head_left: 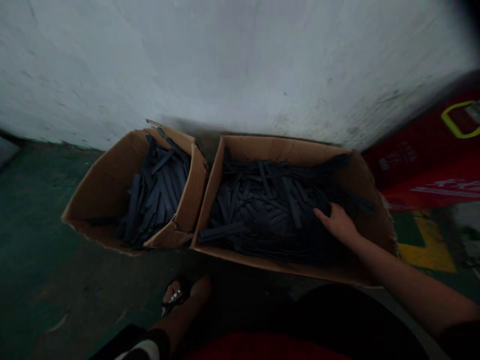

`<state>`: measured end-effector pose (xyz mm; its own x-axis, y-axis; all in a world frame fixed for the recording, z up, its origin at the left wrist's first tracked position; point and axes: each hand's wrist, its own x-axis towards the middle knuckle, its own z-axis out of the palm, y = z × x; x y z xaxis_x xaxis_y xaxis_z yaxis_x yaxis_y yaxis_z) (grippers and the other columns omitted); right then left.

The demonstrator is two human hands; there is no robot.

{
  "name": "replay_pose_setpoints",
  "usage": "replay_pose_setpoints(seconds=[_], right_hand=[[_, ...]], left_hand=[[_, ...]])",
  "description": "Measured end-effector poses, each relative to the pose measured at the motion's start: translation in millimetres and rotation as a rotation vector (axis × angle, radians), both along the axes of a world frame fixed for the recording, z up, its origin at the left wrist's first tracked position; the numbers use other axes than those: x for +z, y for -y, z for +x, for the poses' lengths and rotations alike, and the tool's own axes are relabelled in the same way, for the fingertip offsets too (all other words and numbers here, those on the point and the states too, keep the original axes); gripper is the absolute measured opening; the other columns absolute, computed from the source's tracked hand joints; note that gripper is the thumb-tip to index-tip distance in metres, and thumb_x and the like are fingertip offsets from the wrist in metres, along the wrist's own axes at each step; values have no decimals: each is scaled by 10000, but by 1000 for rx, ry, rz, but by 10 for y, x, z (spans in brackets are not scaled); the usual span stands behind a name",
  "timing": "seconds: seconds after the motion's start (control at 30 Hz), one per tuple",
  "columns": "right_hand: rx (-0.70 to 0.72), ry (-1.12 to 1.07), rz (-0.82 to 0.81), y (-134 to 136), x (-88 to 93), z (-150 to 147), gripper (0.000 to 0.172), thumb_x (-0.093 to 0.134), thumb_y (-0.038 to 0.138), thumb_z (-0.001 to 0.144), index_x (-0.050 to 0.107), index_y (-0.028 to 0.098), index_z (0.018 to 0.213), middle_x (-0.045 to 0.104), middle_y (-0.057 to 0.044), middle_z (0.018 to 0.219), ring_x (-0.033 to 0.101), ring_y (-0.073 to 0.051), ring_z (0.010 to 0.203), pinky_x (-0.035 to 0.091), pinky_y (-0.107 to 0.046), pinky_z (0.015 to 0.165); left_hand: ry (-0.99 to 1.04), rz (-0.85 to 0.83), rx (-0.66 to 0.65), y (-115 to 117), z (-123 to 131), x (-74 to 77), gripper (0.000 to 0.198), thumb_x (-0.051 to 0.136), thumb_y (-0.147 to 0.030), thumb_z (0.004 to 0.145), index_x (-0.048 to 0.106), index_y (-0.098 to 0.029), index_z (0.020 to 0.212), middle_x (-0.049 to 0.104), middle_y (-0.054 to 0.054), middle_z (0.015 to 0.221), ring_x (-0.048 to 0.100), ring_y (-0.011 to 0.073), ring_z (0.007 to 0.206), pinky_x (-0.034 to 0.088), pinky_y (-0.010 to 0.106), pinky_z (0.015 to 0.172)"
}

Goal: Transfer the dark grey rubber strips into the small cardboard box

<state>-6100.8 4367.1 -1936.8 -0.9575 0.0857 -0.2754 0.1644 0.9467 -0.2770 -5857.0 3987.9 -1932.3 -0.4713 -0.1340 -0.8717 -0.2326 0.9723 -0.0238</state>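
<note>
My right hand [339,225] reaches down into the right side of a large cardboard box [285,147]. Its thumb is stretched out, apart from the other fingers, whose ends are lost in the dark. It rests at a heap of dark, flat strips [258,200], and I see none lifted off the heap. The strips lie jumbled and fill much of the box; their material cannot be told. A smaller cardboard box [189,195] stands close on the left, holding more dark strips [161,185]. My left hand is out of view.
A pale, scuffed wall [240,65] rises right behind both boxes. At the right stands a red container [423,155] with a yellow handle [448,120]. Green floor [41,200] spreads at the left, and a sandalled foot [174,295] is before the boxes.
</note>
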Motion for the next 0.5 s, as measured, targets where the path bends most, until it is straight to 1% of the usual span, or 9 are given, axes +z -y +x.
replay_pose_setpoints(seconds=[0.07,0.1,0.17,0.23,0.27,0.33,0.4,0.43,0.5], right_hand=[[52,0,-9,-102,37,86,711,410,510,815,345,-17,1288,393,-211,1302,365,-302,1213,298,-373,1026],[80,18,-12,-162,42,152,696,413,503,815,354,-5,1287,398,-206,1300,373,-299,1208,298,-371,1026],[158,55,-9,-285,39,322,692,433,508,801,365,21,1288,405,-199,1297,394,-305,1189,316,-387,1014],[251,70,-11,-394,41,515,676,446,513,789,382,55,1283,416,-183,1293,413,-305,1171,336,-405,998],[287,72,-16,-438,50,606,659,446,513,787,395,72,1275,427,-172,1287,423,-302,1163,344,-411,992],[313,76,-37,-505,77,745,616,441,506,788,433,94,1247,457,-155,1263,441,-292,1148,354,-414,984],[258,54,-68,-551,117,814,583,439,495,790,459,106,1224,491,-144,1225,470,-281,1118,371,-407,969],[220,25,-87,-569,141,826,568,439,484,792,467,107,1215,504,-141,1208,485,-274,1100,381,-401,961],[171,-52,-131,-606,197,824,543,432,461,799,475,99,1201,520,-138,1180,499,-260,1078,391,-387,953]], left_hand=[[44,70,-81,-112,38,-108,385,437,-308,875,450,-117,1209,589,131,1056,590,205,924,491,362,765],[59,115,-122,-172,65,-171,407,437,-293,866,419,-152,1248,586,130,1064,586,224,939,485,374,765],[68,220,-198,-322,121,-318,454,437,-266,845,370,-272,1294,561,105,1123,559,255,1002,462,386,797],[57,301,-258,-534,159,-494,483,421,-259,842,332,-342,1310,525,94,1173,536,269,1038,440,393,826],[46,327,-281,-666,165,-590,485,406,-262,849,317,-342,1319,509,101,1187,529,272,1045,433,394,836],[21,355,-316,-963,146,-787,496,387,-275,861,278,-292,1345,485,127,1199,519,278,1051,431,398,842],[-8,362,-344,-1260,85,-947,508,384,-277,870,245,-233,1358,460,139,1221,506,274,1063,433,403,851],[-17,359,-358,-1391,39,-995,492,383,-271,876,259,-209,1348,450,139,1232,505,266,1063,437,407,852],[-16,337,-388,-1597,-74,-1013,400,379,-248,889,364,-164,1280,452,131,1239,522,237,1039,453,407,844]])
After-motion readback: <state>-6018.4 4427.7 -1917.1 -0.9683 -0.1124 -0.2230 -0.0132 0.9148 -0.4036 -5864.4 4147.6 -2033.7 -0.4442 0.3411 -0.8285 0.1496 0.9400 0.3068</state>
